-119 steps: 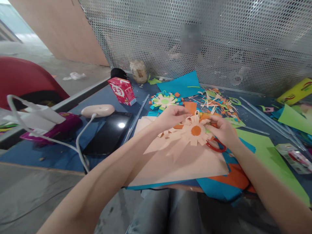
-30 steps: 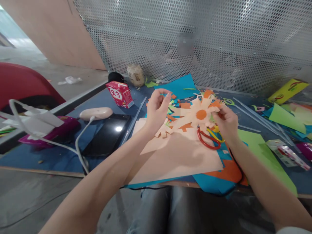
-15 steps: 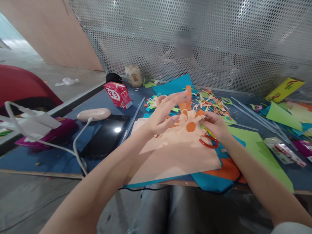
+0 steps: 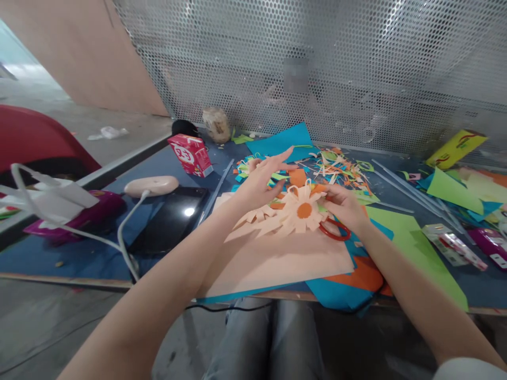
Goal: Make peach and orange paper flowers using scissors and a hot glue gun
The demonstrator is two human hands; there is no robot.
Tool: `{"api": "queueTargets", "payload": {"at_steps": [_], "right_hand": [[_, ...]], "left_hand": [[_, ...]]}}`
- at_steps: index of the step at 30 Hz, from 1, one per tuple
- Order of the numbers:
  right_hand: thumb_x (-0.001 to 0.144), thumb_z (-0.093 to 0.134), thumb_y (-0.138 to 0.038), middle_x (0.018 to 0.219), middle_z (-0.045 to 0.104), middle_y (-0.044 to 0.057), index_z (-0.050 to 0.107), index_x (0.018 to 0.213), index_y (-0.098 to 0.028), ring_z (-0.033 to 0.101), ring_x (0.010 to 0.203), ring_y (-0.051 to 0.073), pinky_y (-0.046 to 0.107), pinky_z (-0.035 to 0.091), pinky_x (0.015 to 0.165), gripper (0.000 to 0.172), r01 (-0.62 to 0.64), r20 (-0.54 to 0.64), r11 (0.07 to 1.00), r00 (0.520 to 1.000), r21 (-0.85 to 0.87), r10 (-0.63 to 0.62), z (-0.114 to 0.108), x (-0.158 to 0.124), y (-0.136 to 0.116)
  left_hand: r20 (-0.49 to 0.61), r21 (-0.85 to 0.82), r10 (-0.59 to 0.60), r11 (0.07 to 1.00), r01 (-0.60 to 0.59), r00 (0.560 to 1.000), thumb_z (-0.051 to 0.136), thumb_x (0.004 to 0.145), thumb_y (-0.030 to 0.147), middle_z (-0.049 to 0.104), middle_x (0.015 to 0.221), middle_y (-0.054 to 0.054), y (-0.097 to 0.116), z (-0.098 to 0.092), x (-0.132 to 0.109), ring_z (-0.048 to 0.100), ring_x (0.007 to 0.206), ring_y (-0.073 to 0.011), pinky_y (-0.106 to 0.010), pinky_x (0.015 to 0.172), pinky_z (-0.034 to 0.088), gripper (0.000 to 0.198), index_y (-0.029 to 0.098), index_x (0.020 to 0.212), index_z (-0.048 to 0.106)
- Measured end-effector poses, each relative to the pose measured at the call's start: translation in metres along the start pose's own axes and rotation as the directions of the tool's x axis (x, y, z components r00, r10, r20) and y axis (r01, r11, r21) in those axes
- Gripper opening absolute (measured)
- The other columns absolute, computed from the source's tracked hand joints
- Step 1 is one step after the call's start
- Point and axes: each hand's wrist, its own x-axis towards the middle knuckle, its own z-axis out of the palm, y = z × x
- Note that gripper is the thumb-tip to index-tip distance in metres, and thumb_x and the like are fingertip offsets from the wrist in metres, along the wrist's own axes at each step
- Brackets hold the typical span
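A peach paper flower (image 4: 293, 215) with an orange round centre (image 4: 304, 210) faces me above the peach paper sheets (image 4: 277, 264). The fingers of my right hand (image 4: 345, 207) are pinched on its right edge. To the flower's left, my left hand (image 4: 261, 182) is raised with its fingers stretched out and nothing in them. An orange paper piece (image 4: 297, 178) shows just behind the flower, below my left fingertips. Red-handled scissors (image 4: 336, 232) lie under my right hand, their blades hidden. Cut peach paper strips (image 4: 257, 215) lie left of the flower.
Paper scraps (image 4: 340, 169) and a blue sheet (image 4: 279, 145) lie behind my hands. Left are a phone (image 4: 170, 219), a pink box (image 4: 190, 154) and a corded white device (image 4: 151, 186). Right are a green sheet (image 4: 415, 253), clear sticks (image 4: 415, 192) and a yellow box (image 4: 457, 149).
The orange strip that stood upright by my left fingers now sits lower behind the flower. My left hand stays spread, and the flower has tilted to face me more. The view has shifted slightly.
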Motion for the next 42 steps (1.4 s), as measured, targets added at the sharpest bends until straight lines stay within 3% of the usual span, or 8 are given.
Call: {"api": "queueTargets", "payload": {"at_steps": [7, 17, 25, 29, 32, 35, 38, 42], "right_hand": [[0.067, 0.066, -0.029, 0.074, 0.066, 0.000, 0.062, 0.076, -0.020, 0.061, 0.070, 0.014, 0.028, 0.047, 0.067, 0.014, -0.031, -0.039, 1.000, 0.999, -0.001, 0.031, 0.002, 0.000, -0.003], [0.067, 0.064, -0.028, 0.070, 0.063, -0.001, 0.059, 0.075, -0.019, 0.059, 0.065, 0.012, 0.024, 0.044, 0.059, 0.013, -0.082, -0.084, 0.996, 0.993, -0.024, 0.080, 0.002, 0.000, -0.005], [0.070, 0.060, -0.027, 0.078, 0.069, 0.001, 0.061, 0.081, -0.019, 0.064, 0.072, 0.015, 0.028, 0.049, 0.066, 0.014, -0.055, -0.097, 0.994, 0.994, -0.092, 0.046, 0.001, 0.000, 0.002], [0.075, 0.056, -0.022, 0.086, 0.070, 0.003, 0.064, 0.087, -0.021, 0.065, 0.080, 0.017, 0.032, 0.052, 0.073, 0.015, 0.150, -0.196, 0.934, 0.955, -0.324, -0.221, -0.004, -0.001, 0.002], [0.078, 0.053, -0.014, 0.092, 0.070, 0.002, 0.065, 0.086, -0.025, 0.062, 0.097, 0.020, 0.039, 0.048, 0.089, 0.018, 0.413, -0.106, 0.723, 0.826, -0.554, -0.553, -0.011, -0.003, -0.006], [0.079, 0.054, -0.011, 0.103, 0.068, 0.001, 0.066, 0.089, -0.029, 0.058, 0.107, 0.021, 0.044, 0.044, 0.096, 0.024, 0.520, -0.026, 0.545, 0.708, -0.658, -0.706, -0.015, -0.006, -0.012], [0.079, 0.055, -0.015, 0.111, 0.063, 0.000, 0.069, 0.087, -0.033, 0.056, 0.107, 0.022, 0.045, 0.043, 0.094, 0.024, 0.478, -0.019, 0.468, 0.684, -0.744, -0.729, -0.014, -0.010, -0.012], [0.080, 0.056, -0.027, 0.114, 0.056, 0.003, 0.073, 0.080, -0.035, 0.051, 0.108, 0.026, 0.048, 0.043, 0.092, 0.019, 0.266, -0.126, 0.432, 0.713, -0.862, -0.690, -0.013, -0.017, -0.012]], "left_hand": [[-0.033, -0.295, -0.191, 0.940, 0.174, 0.981, 0.055, 0.079, 0.030, 0.071, 0.099, -0.008, 0.008, 0.011, 0.003, 0.064, 0.097, -0.0212, -0.033, 0.088, 0.042, 0.022, 0.019, 0.089, 0.071], [0.243, -0.752, -0.597, 0.382, 0.537, 0.765, 0.073, 0.062, 0.029, 0.066, 0.068, 0.000, 0.013, 0.021, 0.007, 0.051, 0.055, -0.0066, -0.018, 0.050, 0.042, 0.018, 0.018, 0.075, 0.074], [0.290, -0.720, -0.605, 0.372, 0.585, 0.742, 0.064, 0.073, 0.034, 0.067, 0.078, -0.002, 0.018, 0.017, 0.007, 0.057, 0.062, -0.0083, -0.018, 0.052, 0.043, 0.019, 0.017, 0.079, 0.072], [0.172, -0.692, -0.621, 0.476, 0.542, 0.765, 0.055, 0.079, 0.043, 0.068, 0.102, -0.006, 0.013, 0.009, 0.009, 0.061, 0.091, -0.0168, -0.025, 0.070, 0.047, 0.030, 0.019, 0.092, 0.069], [0.036, -0.662, -0.761, 0.468, 0.586, 0.648, 0.054, 0.076, 0.050, 0.064, 0.113, -0.008, -0.001, 0.003, 0.011, 0.060, 0.101, -0.0220, -0.032, 0.079, 0.046, 0.038, 0.019, 0.096, 0.064], [0.306, -0.608, -0.793, 0.262, 0.749, 0.526, 0.061, 0.068, 0.052, 0.067, 0.097, -0.008, -0.013, 0.003, 0.011, 0.064, 0.084, -0.0235, -0.034, 0.070, 0.046, 0.040, 0.019, 0.090, 0.062], [0.593, -0.600, -0.578, 0.147, 0.786, 0.560, 0.068, 0.063, 0.049, 0.065, 0.072, -0.007, -0.010, 0.006, 0.009, 0.064, 0.069, -0.0203, -0.030, 0.062, 0.046, 0.037, 0.016, 0.078, 0.061], [0.640, -0.703, -0.488, -0.061, 0.708, 0.594, 0.074, 0.060, 0.041, 0.066, 0.077, -0.007, 0.003, 0.008, 0.008, 0.067, 0.068, -0.0206, -0.030, 0.063, 0.049, 0.037, 0.018, 0.084, 0.059]]}}
